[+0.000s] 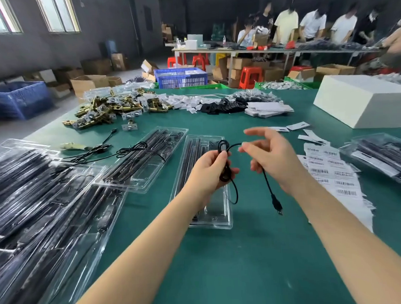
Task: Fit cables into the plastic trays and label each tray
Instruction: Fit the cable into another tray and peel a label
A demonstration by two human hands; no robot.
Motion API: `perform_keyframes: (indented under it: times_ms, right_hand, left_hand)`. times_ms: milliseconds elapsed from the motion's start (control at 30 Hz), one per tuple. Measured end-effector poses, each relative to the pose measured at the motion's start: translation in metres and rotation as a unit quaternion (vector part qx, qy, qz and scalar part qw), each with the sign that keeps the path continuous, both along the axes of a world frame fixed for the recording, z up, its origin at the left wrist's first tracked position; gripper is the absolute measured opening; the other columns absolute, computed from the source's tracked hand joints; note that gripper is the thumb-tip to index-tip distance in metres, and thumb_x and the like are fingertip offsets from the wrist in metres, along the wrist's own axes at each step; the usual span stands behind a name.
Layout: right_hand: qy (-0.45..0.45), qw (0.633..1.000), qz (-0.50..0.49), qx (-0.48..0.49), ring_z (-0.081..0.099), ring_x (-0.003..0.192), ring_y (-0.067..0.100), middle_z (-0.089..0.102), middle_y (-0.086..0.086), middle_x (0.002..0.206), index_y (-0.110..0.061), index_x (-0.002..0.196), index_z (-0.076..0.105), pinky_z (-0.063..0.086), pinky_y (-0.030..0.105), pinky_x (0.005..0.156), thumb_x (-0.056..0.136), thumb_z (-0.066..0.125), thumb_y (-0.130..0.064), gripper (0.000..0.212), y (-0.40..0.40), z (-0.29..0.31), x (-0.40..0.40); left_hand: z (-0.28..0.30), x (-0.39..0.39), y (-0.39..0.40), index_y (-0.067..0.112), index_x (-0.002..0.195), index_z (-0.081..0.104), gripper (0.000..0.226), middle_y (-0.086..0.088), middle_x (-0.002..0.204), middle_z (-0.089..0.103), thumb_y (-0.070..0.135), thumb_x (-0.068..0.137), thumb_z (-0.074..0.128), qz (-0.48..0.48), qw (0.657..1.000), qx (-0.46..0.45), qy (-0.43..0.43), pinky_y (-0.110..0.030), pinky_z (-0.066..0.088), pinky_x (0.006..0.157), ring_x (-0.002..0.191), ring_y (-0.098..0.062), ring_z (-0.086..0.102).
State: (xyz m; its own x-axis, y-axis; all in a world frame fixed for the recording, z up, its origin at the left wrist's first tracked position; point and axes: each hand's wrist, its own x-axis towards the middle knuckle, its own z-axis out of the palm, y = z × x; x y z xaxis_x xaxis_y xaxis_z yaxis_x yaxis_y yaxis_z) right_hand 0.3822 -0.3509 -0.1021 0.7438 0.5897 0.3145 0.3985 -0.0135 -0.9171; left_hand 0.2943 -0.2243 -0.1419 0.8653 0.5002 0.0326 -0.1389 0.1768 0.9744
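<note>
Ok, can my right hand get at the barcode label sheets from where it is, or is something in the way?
Probably yes. The barcode label sheets lie flat on the green table just beside the right hand, with nothing between them. But that hand pinches the black cable, so it would likely need to let go first.

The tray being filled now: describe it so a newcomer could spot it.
On the green table, find the two hands winding a black cable. The clear tray lies directly under the left hand, lengthwise away from the viewer. Unlike the trays stacked at left, it lies alone, its near end bare.
</note>
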Motion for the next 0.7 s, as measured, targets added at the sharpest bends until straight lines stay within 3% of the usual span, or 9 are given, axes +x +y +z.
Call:
perform_keyframes:
  times_ms: [67,200,367,467,533,633,700]
  right_hand:
    - [0.036,0.998,-0.059,-0.005,0.055,0.046,0.008,0.072,0.000,0.076,-0.025,0.101,0.064,0.046,0.022,0.045,0.092,0.065,-0.024,0.010,-0.001,-0.026,-0.001]
    - [0.014,0.988,-0.155,-0.015,0.054,0.051,0.001,0.066,-0.004,0.069,-0.013,0.097,0.068,0.046,0.023,0.055,0.096,0.059,-0.025,0.016,0.000,-0.075,-0.015]
    - [-0.134,0.970,-0.205,0.005,0.056,0.071,0.018,0.060,0.001,0.076,-0.013,0.111,0.070,0.046,0.029,0.071,0.096,0.057,-0.013,0.020,-0.001,-0.089,-0.032]
    - [-0.114,0.973,-0.200,0.024,0.060,0.067,0.020,0.062,0.002,0.074,-0.015,0.121,0.066,0.048,0.026,0.071,0.092,0.064,-0.013,0.029,-0.002,-0.087,-0.040]
    - [-0.096,0.977,-0.189,0.031,0.065,0.067,0.019,0.066,-0.002,0.076,-0.017,0.119,0.067,0.054,0.028,0.070,0.089,0.069,-0.016,0.030,-0.003,-0.088,-0.043]
    - [-0.134,0.976,-0.174,0.017,0.067,0.070,0.017,0.068,-0.001,0.081,-0.014,0.117,0.069,0.056,0.033,0.070,0.088,0.070,-0.014,0.029,-0.003,-0.087,-0.044]
    - [-0.188,0.970,-0.152,0.001,0.063,0.069,0.017,0.068,0.001,0.080,-0.013,0.117,0.070,0.053,0.028,0.068,0.090,0.068,-0.010,0.028,-0.002,-0.088,-0.044]
  left_hand:
    - [-0.011,0.000,-0.002,0.013,0.096,0.059,0.017,-0.001,0.084,0.064,0.023,0.102,0.046,0.022,0.997,-0.069,0.010,-0.025,0.056,0.063,0.062,-0.008,0.066]
    - [-0.031,-0.002,-0.006,0.011,0.096,0.061,0.016,0.001,0.078,0.067,0.021,0.101,0.049,0.034,0.994,-0.105,-0.009,-0.025,0.055,0.063,0.065,-0.011,0.066]
    - [-0.040,-0.008,-0.006,0.013,0.098,0.063,0.012,0.002,0.081,0.073,0.019,0.099,0.053,0.017,0.995,-0.092,-0.043,-0.025,0.056,0.070,0.081,-0.014,0.071]
    - [-0.042,-0.009,-0.008,0.017,0.104,0.064,0.013,0.000,0.090,0.075,0.021,0.098,0.054,0.009,0.997,-0.056,-0.050,-0.022,0.054,0.071,0.088,-0.013,0.071]
    - [-0.044,-0.009,-0.009,0.020,0.105,0.066,0.014,-0.001,0.095,0.075,0.023,0.098,0.054,0.008,0.998,-0.037,-0.049,-0.021,0.054,0.071,0.093,-0.012,0.070]
    - [-0.045,-0.008,-0.009,0.021,0.103,0.070,0.015,0.000,0.099,0.075,0.023,0.098,0.055,0.009,0.998,-0.027,-0.048,-0.024,0.054,0.075,0.093,-0.012,0.068]
    - [-0.045,-0.007,-0.008,0.022,0.098,0.073,0.017,0.001,0.094,0.074,0.022,0.097,0.055,0.008,0.999,-0.028,-0.045,-0.024,0.054,0.074,0.087,-0.011,0.066]
